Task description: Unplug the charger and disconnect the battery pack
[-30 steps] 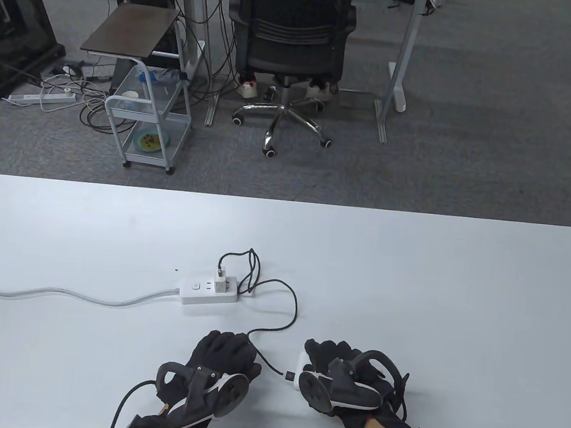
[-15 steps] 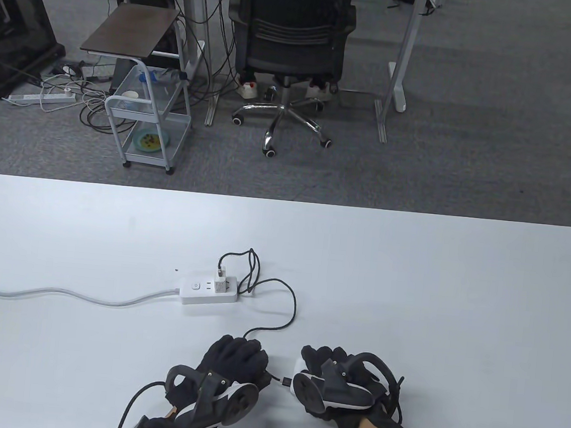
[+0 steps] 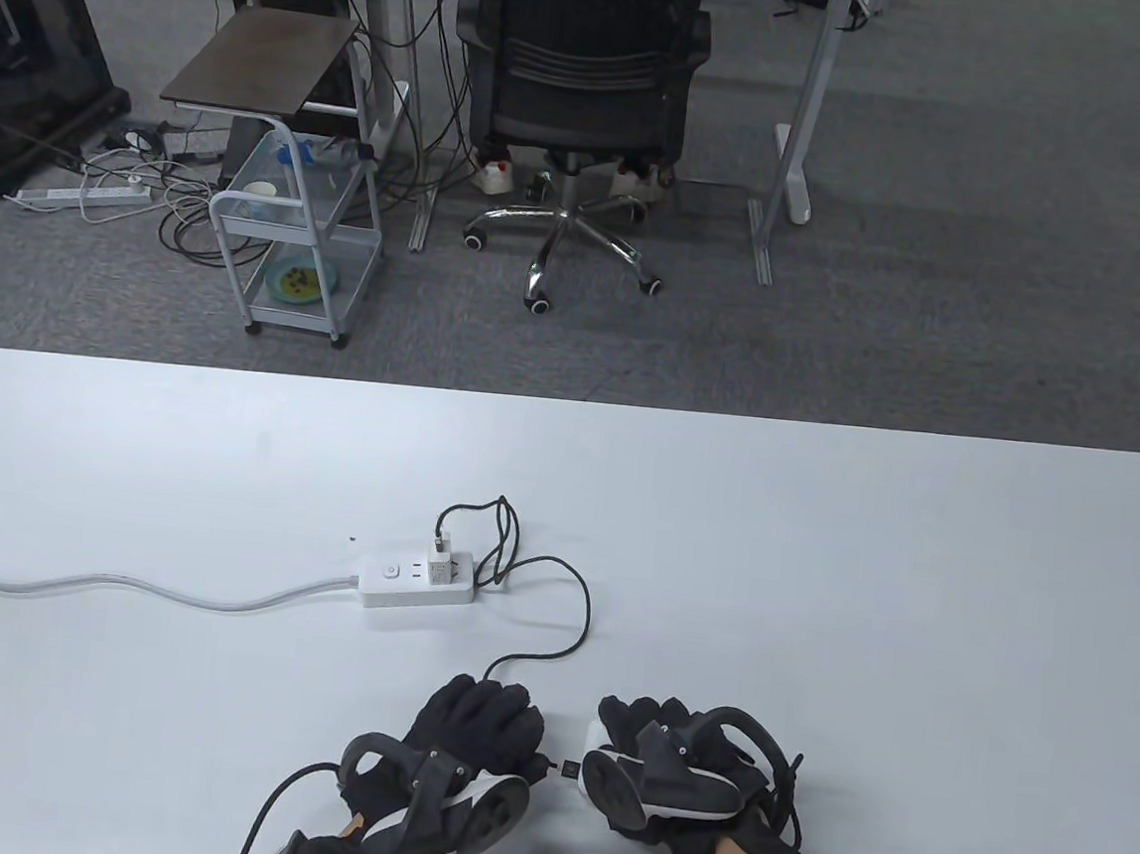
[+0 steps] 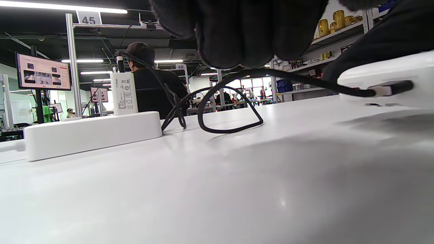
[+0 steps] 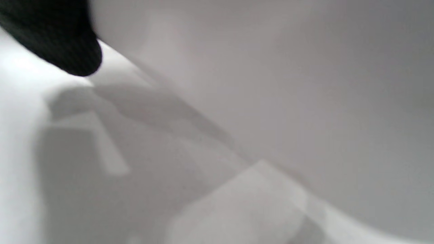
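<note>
Now the cable end is being dealt with at the bottom centre of the table view, where the battery pack lies on the tabletop under the right hand. The right grip is curled over the white pack and holds it down. The left hand sits just beside it, to the left; its fingers are bent over the black cable close to the plug, but whether the cable is actually pinched cannot be told from these views. In the left wrist view the plug is seen at the pack's side at the right edge of the frame; whether it is fully seated cannot be told.

For the step to go well, the pack should be kept pinned flat so that it is not dragged along. The plug body itself, not the cord behind it, should be taken between finger and thumb, and it should be drawn straight out along its own axis, towards the left of the frame, without rocking.

The charger stands plugged into the power strip in the middle of the table view, well apart from both hands, and is judged to be the part not yet done. When it is pulled, the strip should be held down.
</note>
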`<state>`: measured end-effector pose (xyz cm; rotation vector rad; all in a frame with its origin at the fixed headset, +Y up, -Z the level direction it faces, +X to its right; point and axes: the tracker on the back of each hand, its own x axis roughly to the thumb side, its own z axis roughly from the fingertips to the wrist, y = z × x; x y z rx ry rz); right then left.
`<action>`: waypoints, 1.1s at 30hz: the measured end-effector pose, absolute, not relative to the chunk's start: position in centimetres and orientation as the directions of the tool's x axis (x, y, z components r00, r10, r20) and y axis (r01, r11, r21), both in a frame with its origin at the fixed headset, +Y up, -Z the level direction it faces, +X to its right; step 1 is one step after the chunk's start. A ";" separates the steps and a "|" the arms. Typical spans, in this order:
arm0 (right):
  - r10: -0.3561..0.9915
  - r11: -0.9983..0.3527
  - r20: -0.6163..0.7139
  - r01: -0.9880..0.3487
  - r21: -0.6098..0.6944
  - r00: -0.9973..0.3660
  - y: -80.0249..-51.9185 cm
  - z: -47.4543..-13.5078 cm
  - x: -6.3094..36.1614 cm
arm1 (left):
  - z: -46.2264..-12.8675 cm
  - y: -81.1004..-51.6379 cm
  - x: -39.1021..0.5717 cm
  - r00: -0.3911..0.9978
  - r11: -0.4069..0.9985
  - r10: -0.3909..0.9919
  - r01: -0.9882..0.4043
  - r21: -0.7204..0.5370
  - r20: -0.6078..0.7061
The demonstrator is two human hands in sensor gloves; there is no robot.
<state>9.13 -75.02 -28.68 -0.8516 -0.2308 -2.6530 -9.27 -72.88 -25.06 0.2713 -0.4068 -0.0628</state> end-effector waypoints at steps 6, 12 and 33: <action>-0.247 -0.938 0.588 0.343 0.055 -0.770 -74.9 -28.8 9.3 | -25.1 -73.2 -8.9 0.916 0.963 -0.148 0.047 0.266 0.373; -0.250 -0.939 0.598 0.341 0.043 -0.762 -74.9 -28.6 9.2 | -24.9 -73.7 -8.3 0.903 0.966 -0.174 0.079 0.246 0.393; -0.246 -0.953 0.630 0.301 -0.019 -0.737 -74.2 -27.6 8.4 | -24.4 -74.6 -7.2 0.862 0.970 -0.210 0.125 0.209 0.461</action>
